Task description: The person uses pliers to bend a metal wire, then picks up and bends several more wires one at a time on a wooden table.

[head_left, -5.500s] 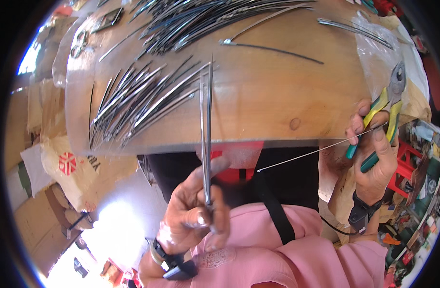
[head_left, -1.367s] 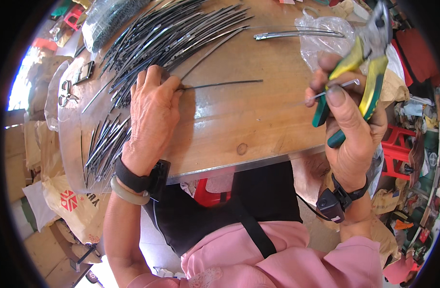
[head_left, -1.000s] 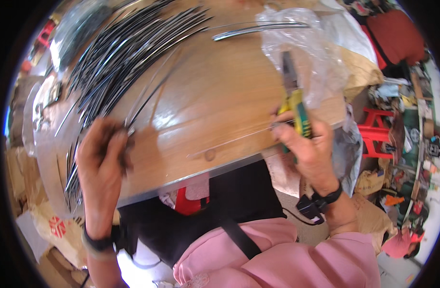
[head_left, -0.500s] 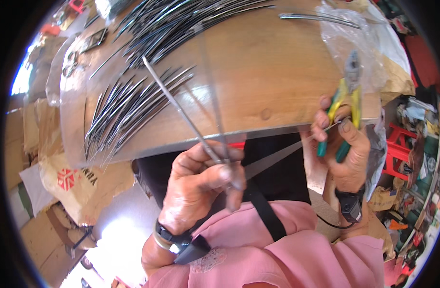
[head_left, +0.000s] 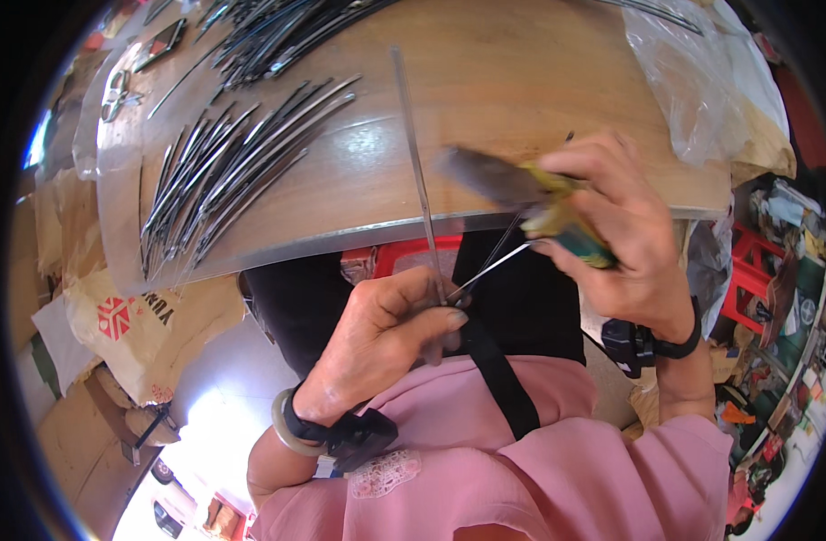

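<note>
My left hand (head_left: 377, 325) is closed, with thumb and fingers pinching a long thin metal strip (head_left: 415, 158) that stands up over the table's near edge. My right hand (head_left: 625, 230) wraps around pliers (head_left: 570, 230) with yellow and green handles; their blurred jaws point left toward the strip. A second thin shiny strip (head_left: 498, 263) slants between the fingers of both hands. Its ends are hidden in the grips. On the table (head_left: 485, 99), left of my hands, lies a loose bunch of thin dark and shiny strips (head_left: 223, 180).
A larger bundle of dark strips (head_left: 296, 41) lies at the back. Scissors (head_left: 115, 95) and a phone-like device (head_left: 160, 45) rest at the far left. Clear plastic (head_left: 692, 81) covers the right end. Below stand a brown paper sack (head_left: 142, 334) and a red stool (head_left: 751, 275).
My right hand has moved left and turned, swinging the pliers' jaws from pointing up to pointing left. The strip in my left hand now stands more upright.
</note>
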`<state>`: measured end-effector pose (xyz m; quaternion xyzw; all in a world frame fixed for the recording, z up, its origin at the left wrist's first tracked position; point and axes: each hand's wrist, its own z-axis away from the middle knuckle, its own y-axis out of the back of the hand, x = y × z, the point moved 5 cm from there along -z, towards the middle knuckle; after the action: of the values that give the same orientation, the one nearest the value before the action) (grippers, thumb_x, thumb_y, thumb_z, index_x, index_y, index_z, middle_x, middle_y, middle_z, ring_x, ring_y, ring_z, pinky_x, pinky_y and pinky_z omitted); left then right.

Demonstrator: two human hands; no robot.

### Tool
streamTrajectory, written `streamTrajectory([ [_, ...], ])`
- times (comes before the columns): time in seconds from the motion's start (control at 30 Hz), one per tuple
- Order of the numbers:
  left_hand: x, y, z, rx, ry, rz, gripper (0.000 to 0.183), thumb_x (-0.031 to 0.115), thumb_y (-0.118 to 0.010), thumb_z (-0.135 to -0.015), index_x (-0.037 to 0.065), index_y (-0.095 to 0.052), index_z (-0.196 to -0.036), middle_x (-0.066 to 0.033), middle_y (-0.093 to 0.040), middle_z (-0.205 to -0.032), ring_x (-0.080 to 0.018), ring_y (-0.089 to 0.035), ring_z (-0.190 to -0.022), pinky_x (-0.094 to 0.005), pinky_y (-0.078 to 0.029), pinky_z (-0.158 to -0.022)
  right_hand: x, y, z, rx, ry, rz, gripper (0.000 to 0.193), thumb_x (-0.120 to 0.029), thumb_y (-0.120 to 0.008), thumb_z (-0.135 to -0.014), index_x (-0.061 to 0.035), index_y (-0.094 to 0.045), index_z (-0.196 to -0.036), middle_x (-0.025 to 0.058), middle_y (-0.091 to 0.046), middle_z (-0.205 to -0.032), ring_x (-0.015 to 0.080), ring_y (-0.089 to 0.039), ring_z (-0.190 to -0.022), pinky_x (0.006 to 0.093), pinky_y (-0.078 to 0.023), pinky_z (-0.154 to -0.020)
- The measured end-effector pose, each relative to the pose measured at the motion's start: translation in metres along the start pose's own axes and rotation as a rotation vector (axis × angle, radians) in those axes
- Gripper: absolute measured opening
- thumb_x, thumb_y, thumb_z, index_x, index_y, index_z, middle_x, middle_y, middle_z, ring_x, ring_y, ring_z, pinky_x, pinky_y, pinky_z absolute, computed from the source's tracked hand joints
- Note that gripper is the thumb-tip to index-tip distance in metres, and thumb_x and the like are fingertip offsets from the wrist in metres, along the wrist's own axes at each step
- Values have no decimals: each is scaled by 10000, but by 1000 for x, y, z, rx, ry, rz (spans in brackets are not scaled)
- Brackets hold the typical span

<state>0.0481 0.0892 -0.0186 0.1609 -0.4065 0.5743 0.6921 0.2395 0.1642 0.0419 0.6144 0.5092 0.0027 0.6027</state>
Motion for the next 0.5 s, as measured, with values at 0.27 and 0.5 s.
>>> streamTrajectory([
  [0.27, -3, 0, 0, -28, 56, -18, 61, 0, -621, -899, -40, -589, -866, -20, -599, -686, -66, -538, -561, -219, -441, -526, 4, -14, -6, -90, 35, 6, 281, -41, -736, -583, 12, -597, -821, 129, -598, -1045, 350, -532, -914, 472, -386, -870],
  [0.5, 36, 19, -3, -177, -265, -274, 361, -120, -555, -848, -51, -622, -1196, -77, -624, -987, -156, -610, -861, -275, -500, -813, -4, -8, -2, -80, 31, 69, 227, -35, -706, -607, 7, -606, -807, 135, -585, -1048, 314, -526, -856, 476, -377, -842],
])
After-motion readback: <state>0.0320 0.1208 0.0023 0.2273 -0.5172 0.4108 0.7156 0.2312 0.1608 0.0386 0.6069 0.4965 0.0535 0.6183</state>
